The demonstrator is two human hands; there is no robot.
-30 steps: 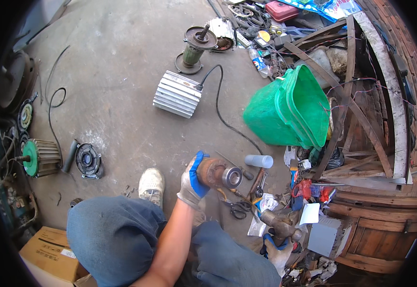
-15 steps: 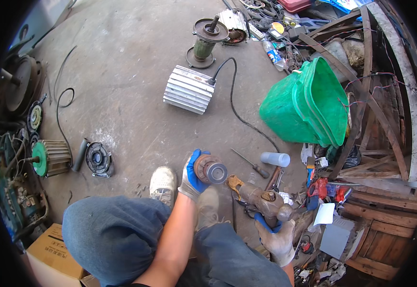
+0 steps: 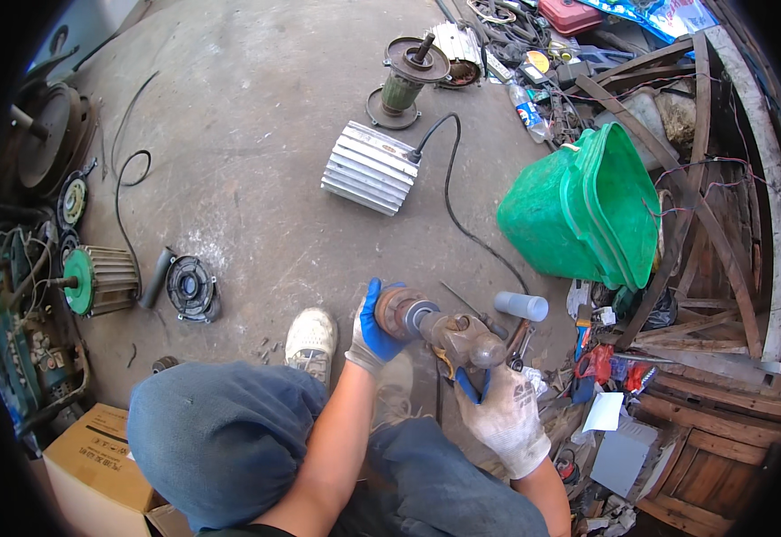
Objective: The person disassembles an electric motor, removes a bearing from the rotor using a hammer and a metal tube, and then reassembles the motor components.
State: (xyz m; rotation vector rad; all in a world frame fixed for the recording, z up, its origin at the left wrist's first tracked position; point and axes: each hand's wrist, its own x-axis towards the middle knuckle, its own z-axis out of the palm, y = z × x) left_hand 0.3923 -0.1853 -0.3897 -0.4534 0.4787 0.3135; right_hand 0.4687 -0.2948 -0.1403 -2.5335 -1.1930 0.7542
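My left hand [image 3: 372, 336], in a white glove with a blue palm, grips a round, rusty metal part [image 3: 397, 313] with a smooth grey end pointing right. My right hand [image 3: 500, 407], gloved the same way, is closed around the mostly hidden handle of a ball-peen hammer [image 3: 457, 336]. The hammer's flat face is against or very close to the grey end of the part; contact cannot be made out. Its rounded peen points toward the lower right. Both are held above the floor, in front of my knees.
A silver finned motor housing [image 3: 371, 170] with a black cable lies ahead. A green bucket [image 3: 547, 224] rests tilted at the right. Near my right hand are a clear plastic cup [image 3: 522, 306] and scattered tools. A cardboard box [image 3: 95, 456] stands at lower left, a round black cover [image 3: 192, 288] further up.
My right hand has swung the hammer up and left, from apart to the grey end of the part. The left hand keeps its grip on the part, shifting slightly right in the picture.
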